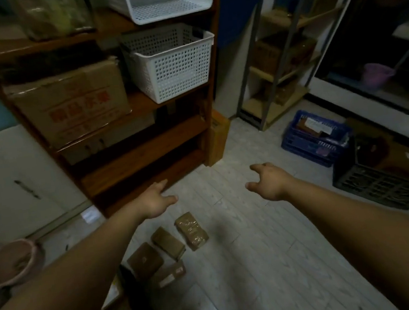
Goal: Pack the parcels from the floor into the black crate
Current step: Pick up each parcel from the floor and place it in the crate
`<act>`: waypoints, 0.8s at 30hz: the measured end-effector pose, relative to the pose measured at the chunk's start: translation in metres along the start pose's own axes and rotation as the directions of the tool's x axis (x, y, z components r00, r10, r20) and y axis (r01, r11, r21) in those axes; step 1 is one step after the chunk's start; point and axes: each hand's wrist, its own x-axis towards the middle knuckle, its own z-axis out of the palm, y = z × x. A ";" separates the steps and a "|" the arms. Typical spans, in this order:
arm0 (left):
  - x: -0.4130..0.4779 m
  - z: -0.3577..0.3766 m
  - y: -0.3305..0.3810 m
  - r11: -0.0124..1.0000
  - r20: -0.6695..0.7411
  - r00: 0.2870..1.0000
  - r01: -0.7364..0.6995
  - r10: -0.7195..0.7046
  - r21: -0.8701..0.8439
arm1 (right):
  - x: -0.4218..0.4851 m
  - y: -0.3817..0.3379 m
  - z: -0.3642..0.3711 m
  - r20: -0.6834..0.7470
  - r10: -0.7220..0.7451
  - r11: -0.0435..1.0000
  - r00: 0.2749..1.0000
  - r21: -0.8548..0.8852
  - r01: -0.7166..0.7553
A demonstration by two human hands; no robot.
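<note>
Several brown taped parcels lie on the pale floor below my arms: one (pixel 191 231) on the right, one (pixel 168 243) in the middle, one (pixel 144 260) on the left and one (pixel 170 274) nearest me. The black crate (pixel 380 187) stands at the right on the floor, with brown parcels inside it. My left hand (pixel 155 201) hangs above the parcels, fingers relaxed and holding nothing. My right hand (pixel 268 179) is stretched out over bare floor, fingers loosely curled and holding nothing, left of the crate.
A wooden shelf unit (pixel 141 149) with cardboard boxes and white baskets (pixel 170 64) stands ahead on the left. A blue crate (pixel 316 139) with items sits beyond the black one. A pink bucket (pixel 12 263) is at the far left. A metal rack (pixel 278 70) stands behind.
</note>
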 end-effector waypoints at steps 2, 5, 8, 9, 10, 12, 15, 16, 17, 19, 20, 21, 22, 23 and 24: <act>0.023 -0.003 0.010 0.999 -0.002 1.000 0.022 -0.022 -0.038 | 0.025 0.008 -0.011 0.018 0.022 1.000 1.000 -0.009 -0.022; 0.049 -0.001 0.017 0.990 -0.028 0.998 0.047 -0.051 -0.135 | 0.067 0.013 -0.017 0.062 0.009 0.999 0.998 -0.033 -0.007; 0.072 0.011 0.011 0.974 -0.064 0.991 0.099 -0.114 -0.205 | 0.115 0.011 -0.008 0.145 -0.055 0.996 0.988 -0.057 0.064; 0.079 0.016 0.006 0.966 -0.079 0.986 0.125 -0.147 -0.228 | 0.132 0.010 -0.001 0.182 -0.091 0.992 0.979 -0.070 0.106; 0.086 0.023 0.001 0.953 -0.081 0.978 0.164 -0.190 -0.255 | 0.150 0.009 0.008 0.226 -0.128 0.985 0.966 -0.083 0.150; 0.097 0.038 -0.011 0.913 -0.067 0.959 0.239 -0.275 -0.330 | 0.185 0.010 0.029 0.323 -0.196 0.965 0.926 -0.103 0.241; 0.114 0.072 -0.025 0.847 -0.094 0.901 0.358 -0.424 -0.393 | 0.239 0.018 0.062 0.493 -0.283 0.914 0.823 -0.122 0.387; 0.121 0.085 -0.029 0.824 -0.129 0.866 0.400 -0.483 -0.401 | 0.258 0.023 0.073 0.545 -0.292 0.899 0.786 -0.123 0.419; 0.131 0.099 -0.033 0.792 -0.141 0.831 0.440 -0.538 -0.424 | 0.277 0.028 0.085 0.581 -0.295 0.890 0.758 -0.121 0.440; 0.153 0.129 -0.042 0.709 -0.067 0.787 0.511 -0.613 -0.486 | 0.314 0.038 0.111 0.612 -0.301 0.884 0.731 -0.109 0.455; 0.165 0.144 -0.048 0.682 -0.013 0.783 0.534 -0.622 -0.500 | 0.331 0.043 0.126 0.606 -0.311 0.883 0.732 -0.099 0.458; 0.180 0.159 -0.056 0.666 0.035 0.788 0.543 -0.615 -0.512 | 0.348 0.047 0.142 0.593 -0.329 0.880 0.735 -0.091 0.467; 0.197 0.174 -0.065 0.662 0.071 0.798 0.542 -0.598 -0.518 | 0.364 0.050 0.161 0.578 -0.346 0.879 0.739 -0.077 0.471; 0.215 0.190 -0.076 0.667 0.075 0.808 0.531 -0.585 -0.523 | 0.379 0.054 0.182 0.565 -0.361 0.882 0.742 -0.052 0.468; 0.234 0.203 -0.086 0.656 0.071 0.799 0.537 -0.597 -0.531 | 0.394 0.056 0.206 0.557 -0.370 0.889 0.743 -0.020 0.458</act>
